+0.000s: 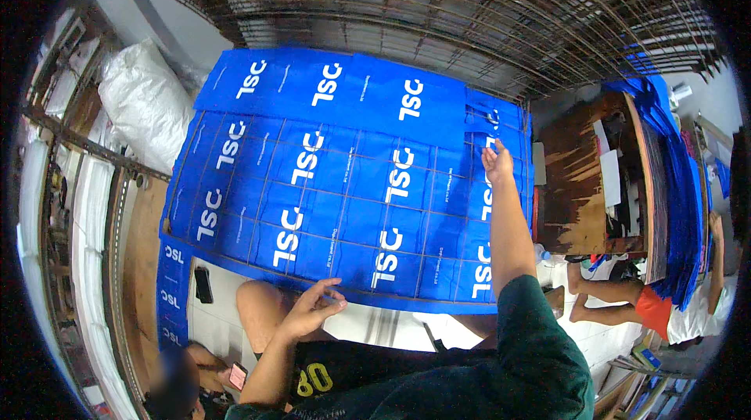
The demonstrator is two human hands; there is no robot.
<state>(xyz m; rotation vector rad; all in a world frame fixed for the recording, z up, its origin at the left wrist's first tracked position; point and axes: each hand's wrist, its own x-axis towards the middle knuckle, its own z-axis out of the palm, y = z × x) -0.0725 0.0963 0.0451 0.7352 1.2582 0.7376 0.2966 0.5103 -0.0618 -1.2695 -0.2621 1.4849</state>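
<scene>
A broad spread of overlapping blue non-woven fabric sheets with white print (pixel 336 177) lies flat under a thin wire grid. The left hand (pixel 313 306), open with fingers loosely curled, rests at its near edge, while the right hand (pixel 497 162), open, reaches its far right side. The fabric looks light, limp and easily creased, so it is best pinched at an edge or corner.

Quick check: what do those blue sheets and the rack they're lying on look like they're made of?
Blue sheets: likely matte, non-woven or woven synthetic fabric, thin and limp, with white printing. Rack: thin, dark, rusty-looking metal wire grid. The right hand rests on the sheets; the left hand is at their near edge.
</scene>
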